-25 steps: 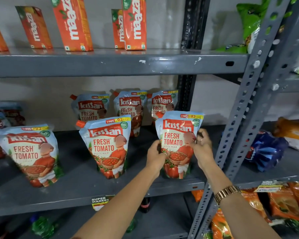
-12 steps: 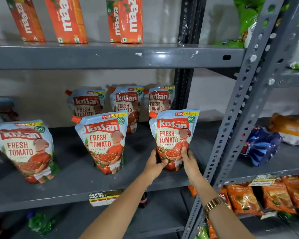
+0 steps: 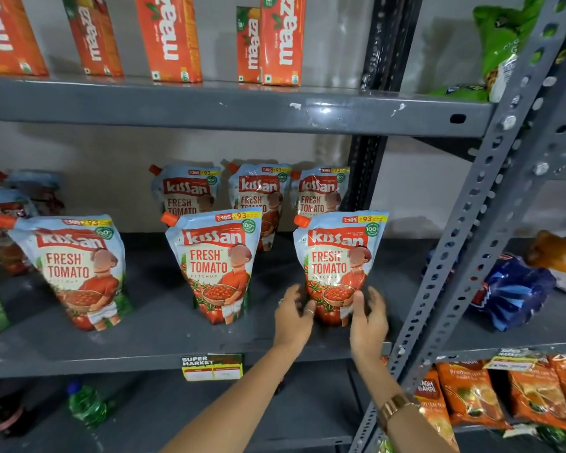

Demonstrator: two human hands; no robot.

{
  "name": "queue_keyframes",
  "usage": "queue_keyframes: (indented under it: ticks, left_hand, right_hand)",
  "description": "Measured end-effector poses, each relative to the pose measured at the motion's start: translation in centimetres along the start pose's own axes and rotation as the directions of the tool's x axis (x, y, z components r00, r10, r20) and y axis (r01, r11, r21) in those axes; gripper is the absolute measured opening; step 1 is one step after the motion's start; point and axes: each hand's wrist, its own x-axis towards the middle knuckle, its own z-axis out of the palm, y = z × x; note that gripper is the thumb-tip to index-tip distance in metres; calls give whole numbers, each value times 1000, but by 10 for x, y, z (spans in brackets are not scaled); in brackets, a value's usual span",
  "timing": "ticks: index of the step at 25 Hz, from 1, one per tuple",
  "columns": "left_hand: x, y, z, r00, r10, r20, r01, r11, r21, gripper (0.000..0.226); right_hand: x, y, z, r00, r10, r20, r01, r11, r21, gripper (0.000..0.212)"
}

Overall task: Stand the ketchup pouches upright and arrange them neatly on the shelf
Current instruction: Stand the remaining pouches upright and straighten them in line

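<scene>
The right front ketchup pouch stands upright near the front of the middle shelf. My left hand is at the pouch's lower left edge and my right hand at its lower right. Both have their fingers spread, and the right thumb lies against the front of the pouch. Two more front pouches stand upright: the middle pouch and the left pouch, which leans slightly. Three back-row pouches stand along the wall. Other pouches at the far left are partly cut off.
The grey perforated upright stands just right of my right hand. Orange juice cartons fill the upper shelf. A blue packet lies on the neighbouring shelf, orange packets below it. A price label hangs on the shelf edge.
Both hands slid down from the pouch's sides to its base, then loosened from a grip to spread fingers. The pouch now stands on the shelf.
</scene>
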Motion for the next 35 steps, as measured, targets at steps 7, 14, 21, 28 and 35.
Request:
queue_keyframes:
  ticks: [7,14,21,28,35]
  left_hand:
    - [0,-7,-92,778,168,-606,-91,984,156,20]
    - [13,-31,-145,859,33,-510,-5,998,57,50]
    - [17,-46,-170,979,-168,-119,185,970,157,61]
    - [10,-39,-150,982,-177,-67,186,968,169,62]
    - [-1,-24,-122,977,-200,-80,214,941,262,56]
  right_hand:
    - [-23,-19,34,948,-317,22,317,947,-48,14]
    - [-47,-20,91,874,-224,431,273,961,-53,25]
    - [-55,-32,132,733,-73,676,215,968,-129,39]
    - [-46,-22,110,765,-59,642,224,958,-179,29]
    - [-43,-15,87,780,-96,619,263,947,-185,35]
